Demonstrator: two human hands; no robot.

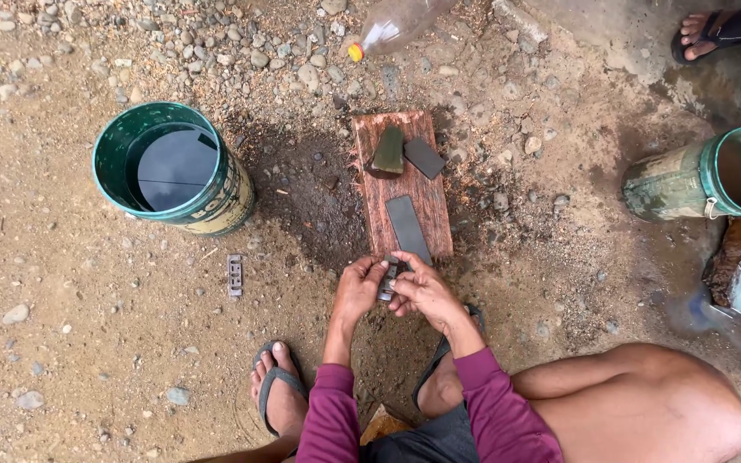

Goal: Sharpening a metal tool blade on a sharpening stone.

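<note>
Head view is looking straight down at a person squatting on gravelly dirt ground (87,343). Both hands are meeting just below the near end of a reddish wooden board (426,214), which is lying flat on the ground in front of the knees. The left hand (358,290) is curling its fingers around a small grey metal piece (389,279), gripping it from the left side. The right hand (422,291) is closing on the same piece from the right, fingers bent and pinching it, so the piece is sitting between the two hands, just off the board's edge.

On the board a long dark stone (408,227) is lying lengthwise, its near end almost touching the hands. Farther up, a greenish stone (388,152) and a smaller dark stone (424,158) are resting side by side at the far end.

To the left, well apart from the hands, a green bucket (113,154) is standing upright, holding dark water. Between the bucket and the hands, a small slotted metal blade (234,275) is lying on the dirt. At the top edge a clear plastic bottle (392,24) with a yellow cap is lying on its side among pebbles.

On the right a second green bucket (688,180) is lying tipped over, its mouth facing right. Another person's sandalled foot (718,34) is showing in the top right corner. The person's own feet in flip-flops (278,390) are planted below the hands.
</note>
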